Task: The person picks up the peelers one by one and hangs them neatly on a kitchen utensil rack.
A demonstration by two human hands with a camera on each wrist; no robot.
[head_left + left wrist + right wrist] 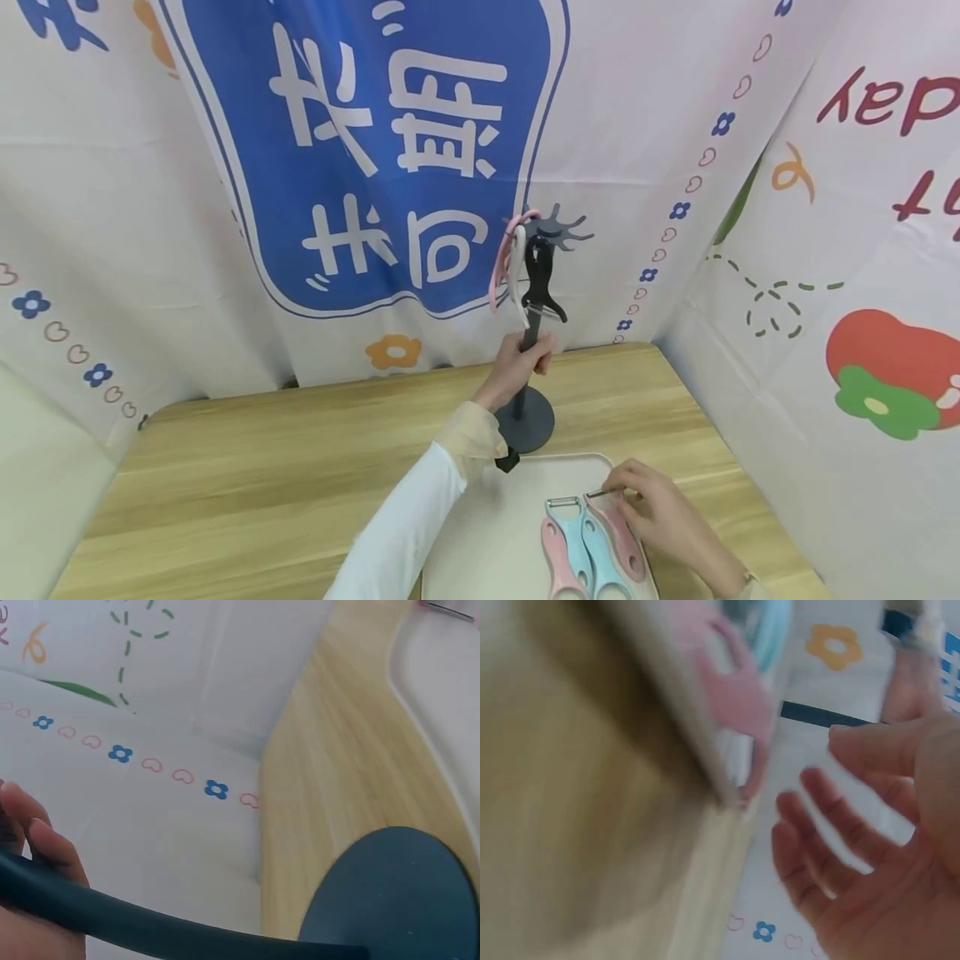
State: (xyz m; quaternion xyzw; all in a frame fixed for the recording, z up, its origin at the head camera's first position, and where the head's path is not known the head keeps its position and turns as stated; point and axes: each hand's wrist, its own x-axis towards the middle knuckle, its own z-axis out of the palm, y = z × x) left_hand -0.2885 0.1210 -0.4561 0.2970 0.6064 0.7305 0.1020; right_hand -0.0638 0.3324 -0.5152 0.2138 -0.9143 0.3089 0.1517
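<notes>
My left hand (516, 367) grips the pole of a dark grey hook stand (538, 423), fingers wrapped around it. A black peeler (538, 271), a white peeler (516, 265) and a pink peeler (498, 271) hang from its hooks. Low on the right, my right hand (663, 510) hovers by the blade end of another pink peeler (626, 546) on a pale tray (468, 542). The right wrist view has that hand (892, 847) with fingers loosely spread and nothing between them. Beside this peeler lie two light blue peelers (576, 542) and one more pink peeler (557, 554).
The stand's round base rests on the wooden table (300, 467) just behind the tray. Printed cloth (637, 100) hangs along the back and the right side. A small black object (507, 461) shows at the left wrist.
</notes>
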